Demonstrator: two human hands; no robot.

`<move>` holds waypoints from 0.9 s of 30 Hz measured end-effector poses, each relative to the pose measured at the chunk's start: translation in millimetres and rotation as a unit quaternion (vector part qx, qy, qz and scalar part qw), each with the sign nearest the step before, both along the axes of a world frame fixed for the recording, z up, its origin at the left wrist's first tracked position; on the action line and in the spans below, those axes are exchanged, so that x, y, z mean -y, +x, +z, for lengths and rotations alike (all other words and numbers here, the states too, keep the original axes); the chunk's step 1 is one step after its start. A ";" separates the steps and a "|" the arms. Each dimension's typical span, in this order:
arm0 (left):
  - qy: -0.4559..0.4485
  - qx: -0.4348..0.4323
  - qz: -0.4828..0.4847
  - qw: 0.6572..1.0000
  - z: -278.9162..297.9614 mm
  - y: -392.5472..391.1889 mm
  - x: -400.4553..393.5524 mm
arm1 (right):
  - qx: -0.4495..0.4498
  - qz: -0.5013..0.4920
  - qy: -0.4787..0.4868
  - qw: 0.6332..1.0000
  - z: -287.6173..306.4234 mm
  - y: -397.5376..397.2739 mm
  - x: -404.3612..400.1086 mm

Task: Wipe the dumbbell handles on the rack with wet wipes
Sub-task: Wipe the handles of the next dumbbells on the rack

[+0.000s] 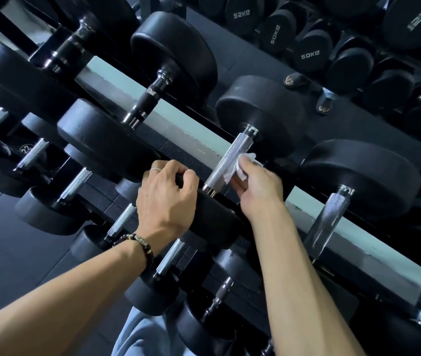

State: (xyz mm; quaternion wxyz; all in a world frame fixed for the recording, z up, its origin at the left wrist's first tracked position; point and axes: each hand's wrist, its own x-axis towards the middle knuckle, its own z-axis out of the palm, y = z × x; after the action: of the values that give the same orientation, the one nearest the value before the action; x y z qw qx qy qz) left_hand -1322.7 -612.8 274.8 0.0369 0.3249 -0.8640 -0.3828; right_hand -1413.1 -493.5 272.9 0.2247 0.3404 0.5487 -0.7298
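A black dumbbell with a knurled silver handle (227, 160) lies on the top shelf of the rack (199, 145). My right hand (258, 183) holds a crumpled white wet wipe (240, 165) and presses it against the right side of that handle. My left hand (168, 199) grips the near black head (214, 217) of the same dumbbell, fingers curled over its top edge. To the right lies another dumbbell with a silver handle (330, 219). To the left lies one with a dark handle (150, 98).
Lower shelves hold several smaller dumbbells with chrome handles (76, 183). A mirror behind the rack reflects more dumbbells (309, 52) and sandalled feet (325, 104). Dark rubber floor tiles (4, 253) lie at the lower left.
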 end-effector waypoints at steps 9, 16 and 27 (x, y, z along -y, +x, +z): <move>0.002 -0.002 -0.001 1.000 -1.2 0.2 0.9 | 0.024 0.050 -0.045 0.997 -9.5 8.3 -7.4; 0.003 -0.007 0.003 1.000 -3.4 0.2 1.2 | -0.041 0.051 0.076 0.995 -10.7 -0.9 1.4; 0.002 -0.003 0.003 1.000 -2.5 -0.6 0.8 | -0.084 0.243 0.151 0.954 -19.6 16.9 -4.9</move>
State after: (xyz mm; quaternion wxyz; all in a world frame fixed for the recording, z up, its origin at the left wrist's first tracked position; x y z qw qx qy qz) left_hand -1323.3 -613.6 272.3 0.0396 0.3266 -0.8621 -0.3854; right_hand -1396.2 -488.6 253.3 0.2940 0.1638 0.7358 -0.5876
